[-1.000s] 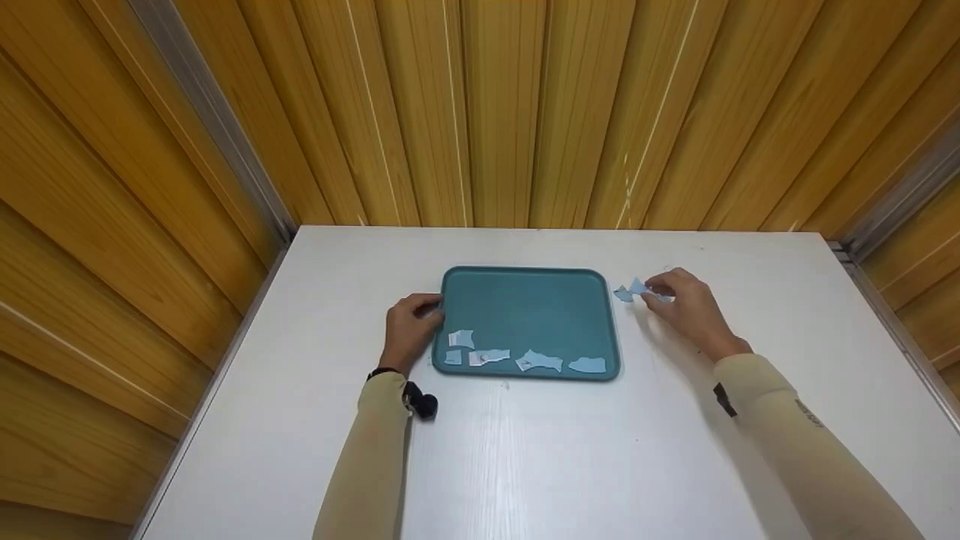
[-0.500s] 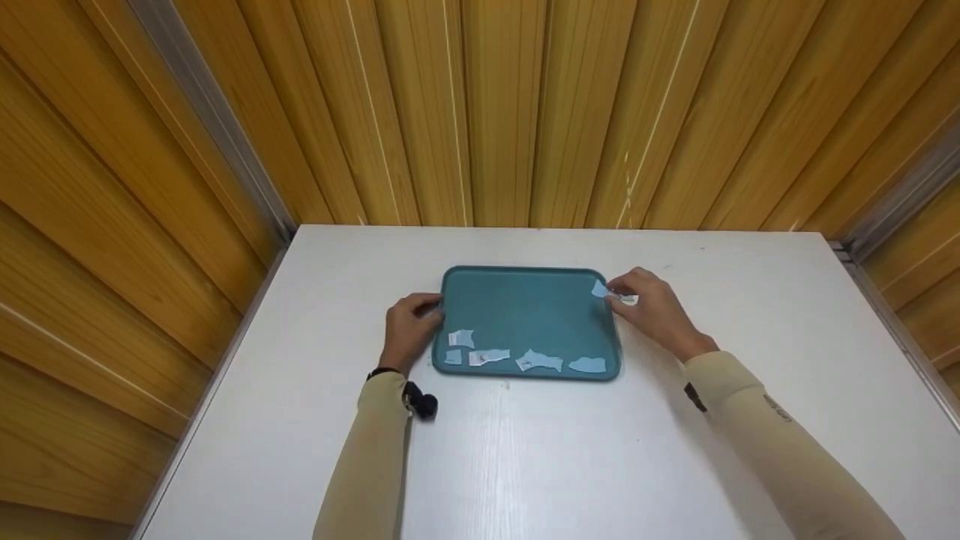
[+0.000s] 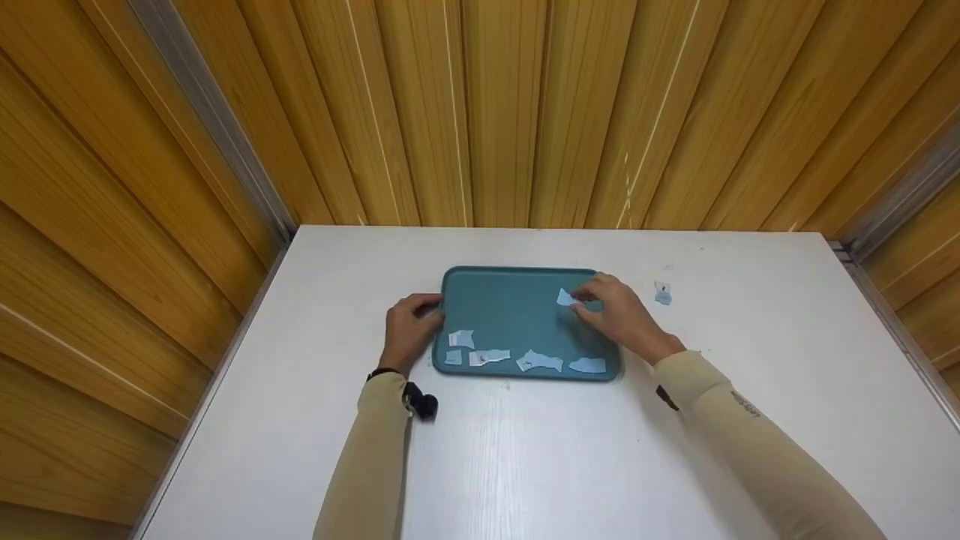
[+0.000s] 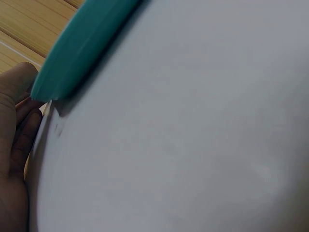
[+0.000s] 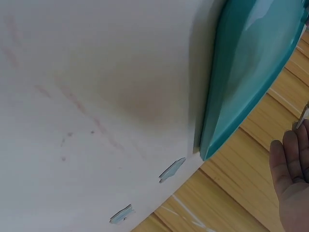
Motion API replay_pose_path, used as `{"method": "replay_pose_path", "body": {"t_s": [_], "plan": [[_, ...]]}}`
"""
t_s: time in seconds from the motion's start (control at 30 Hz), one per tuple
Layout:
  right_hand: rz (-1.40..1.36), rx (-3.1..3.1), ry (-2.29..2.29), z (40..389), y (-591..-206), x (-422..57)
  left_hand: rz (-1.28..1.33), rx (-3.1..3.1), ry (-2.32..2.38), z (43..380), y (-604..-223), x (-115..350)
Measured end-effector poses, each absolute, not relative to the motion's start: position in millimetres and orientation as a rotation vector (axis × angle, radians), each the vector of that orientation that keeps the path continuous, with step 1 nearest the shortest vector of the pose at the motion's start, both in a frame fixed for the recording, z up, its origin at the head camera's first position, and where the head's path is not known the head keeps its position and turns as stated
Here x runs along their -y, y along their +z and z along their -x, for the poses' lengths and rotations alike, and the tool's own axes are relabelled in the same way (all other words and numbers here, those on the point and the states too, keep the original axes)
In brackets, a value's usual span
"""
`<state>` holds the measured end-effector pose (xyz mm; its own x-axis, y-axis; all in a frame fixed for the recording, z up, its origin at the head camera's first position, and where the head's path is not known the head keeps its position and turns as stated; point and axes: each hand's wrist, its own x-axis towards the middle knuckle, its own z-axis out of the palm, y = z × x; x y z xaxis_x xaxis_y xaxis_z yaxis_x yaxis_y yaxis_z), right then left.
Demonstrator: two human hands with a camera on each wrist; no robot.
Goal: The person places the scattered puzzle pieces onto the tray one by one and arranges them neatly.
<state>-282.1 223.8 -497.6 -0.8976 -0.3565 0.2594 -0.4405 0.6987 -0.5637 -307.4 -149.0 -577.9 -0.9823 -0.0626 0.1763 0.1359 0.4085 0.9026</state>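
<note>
A torn light-blue paper piece (image 3: pixel 565 298) is pinched between the thumb and fingers of my right hand (image 3: pixel 616 315). That hand is over the upper right part of the teal tray (image 3: pixel 517 271). At the tray's left rim, my left hand (image 3: pixel 409 330) grips the edge; the left wrist view shows its thumb (image 4: pixel 19 79) against the tray rim (image 4: pixel 79 53). Along the tray's near side lie several torn scraps, among them a long piece (image 3: pixel 489 358), a jagged piece (image 3: pixel 539 361) and a rounded one (image 3: pixel 588 365). Above the small left scrap (image 3: pixel 454 358) sits another piece (image 3: pixel 461 339).
Right of the tray, two torn scraps lie close together on the white table (image 3: pixel 525 465): a whitish one (image 3: pixel 662 286) and a bluish one (image 3: pixel 663 298). Wood-patterned panels (image 3: pixel 495 112) stand behind the table and at both sides.
My right hand has moved left from the table, over the tray's right rim, carrying the pinched paper piece. Two scraps on the table at right now show. The left hand stays put.
</note>
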Motion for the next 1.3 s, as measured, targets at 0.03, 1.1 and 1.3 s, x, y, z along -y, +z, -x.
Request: {"method": "replay_pose_path", "body": {"t_s": [0.03,1.1,1.3], "plan": [[-0.676,2.771,0.965,282,-498,-220,0.063,2.479,-1.619,307,-578,149],[-0.891,2.809,0.974,280,-512,-157,0.058,2.472,-1.628,305,-576,148],[-0.905,2.826,0.965,280,-517,-150,0.056,2.483,-1.610,306,-577,148]]}}
